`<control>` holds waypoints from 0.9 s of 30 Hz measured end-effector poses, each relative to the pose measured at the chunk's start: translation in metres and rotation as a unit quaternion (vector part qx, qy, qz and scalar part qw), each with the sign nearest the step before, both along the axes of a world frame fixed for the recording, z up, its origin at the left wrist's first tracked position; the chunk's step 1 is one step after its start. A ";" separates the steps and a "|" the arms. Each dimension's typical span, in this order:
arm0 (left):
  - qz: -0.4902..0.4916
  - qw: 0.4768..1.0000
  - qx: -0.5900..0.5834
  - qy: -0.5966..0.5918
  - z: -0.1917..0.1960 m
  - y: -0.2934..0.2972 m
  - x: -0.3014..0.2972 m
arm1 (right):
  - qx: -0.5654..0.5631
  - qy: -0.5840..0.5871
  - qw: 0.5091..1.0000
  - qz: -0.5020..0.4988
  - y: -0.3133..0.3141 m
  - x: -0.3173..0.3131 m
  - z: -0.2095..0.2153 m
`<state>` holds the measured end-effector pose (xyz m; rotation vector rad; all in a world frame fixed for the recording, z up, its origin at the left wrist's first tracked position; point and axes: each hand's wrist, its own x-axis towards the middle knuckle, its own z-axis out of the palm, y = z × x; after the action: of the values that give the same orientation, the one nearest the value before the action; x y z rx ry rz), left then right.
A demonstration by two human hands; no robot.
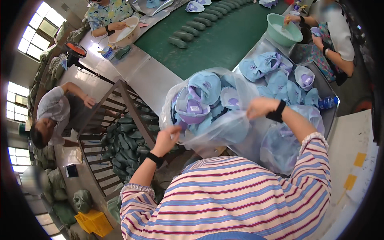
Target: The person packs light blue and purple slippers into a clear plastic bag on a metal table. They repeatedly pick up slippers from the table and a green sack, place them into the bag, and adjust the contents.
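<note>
A large clear plastic bag [234,127] stands at the table edge in front of me, its mouth spread wide. Light blue and purple shoe uppers [205,87] fill it, several with a purple lining showing. My left hand [168,140] is closed at the bag's near left rim, thumb and fingers pinched on the film. On the other side, my right hand [261,107] grips the right rim and draws the film up. Right of the bag, more blue shoe uppers [276,82] lie piled on a metal tray [331,116], beside a second filled plastic bag [280,150].
Dark green shoe lasts [199,26] stand in a row on the green belt [160,52]. Below left, a barred cart [132,114] holds many lasts. Two co-workers work at basins [283,30] across the table; another person [60,108] is at left. A blue-capped bottle [328,103] lies on the tray.
</note>
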<state>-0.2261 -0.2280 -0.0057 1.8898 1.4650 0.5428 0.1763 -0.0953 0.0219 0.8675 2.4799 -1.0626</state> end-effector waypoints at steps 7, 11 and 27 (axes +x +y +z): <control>-0.132 0.923 0.244 0.265 0.006 0.047 0.070 | 0.145 0.114 0.921 -0.344 0.070 -0.136 -0.028; -0.058 0.944 0.041 0.323 -0.004 0.066 0.077 | 0.081 0.056 0.877 -0.470 0.074 -0.169 -0.096; 0.230 0.623 -0.249 -0.705 -0.014 0.075 0.011 | -0.326 0.486 0.688 -0.430 0.036 -0.048 -0.023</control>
<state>-0.2147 -0.1526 -0.0193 0.2012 0.7255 1.2690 0.1284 -0.0593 -0.0012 1.4763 1.7652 -3.1621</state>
